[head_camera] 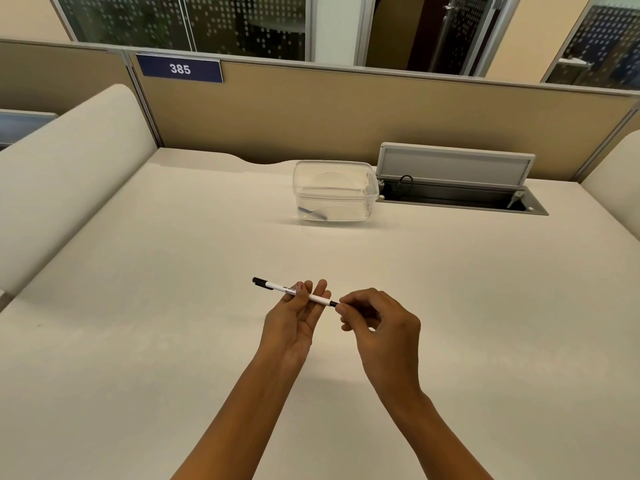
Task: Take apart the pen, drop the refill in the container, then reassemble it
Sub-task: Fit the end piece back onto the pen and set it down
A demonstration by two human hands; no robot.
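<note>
A white pen (279,287) with black ends is held level above the desk, its black cap pointing left. My left hand (294,317) grips the barrel near its middle between thumb and fingers. My right hand (374,323) pinches the pen's black right end with thumb and forefinger. A clear plastic container (335,190) stands open farther back on the desk, well beyond both hands. Through its wall a thin dark blue item (313,212) shows on the bottom; what it is I cannot tell.
An open grey cable hatch (457,183) with a raised lid sits right of the container. Tan partition walls (311,109) close off the back, padded dividers (69,174) flank the cream desk (138,341). A blue sign reads 385 (180,68).
</note>
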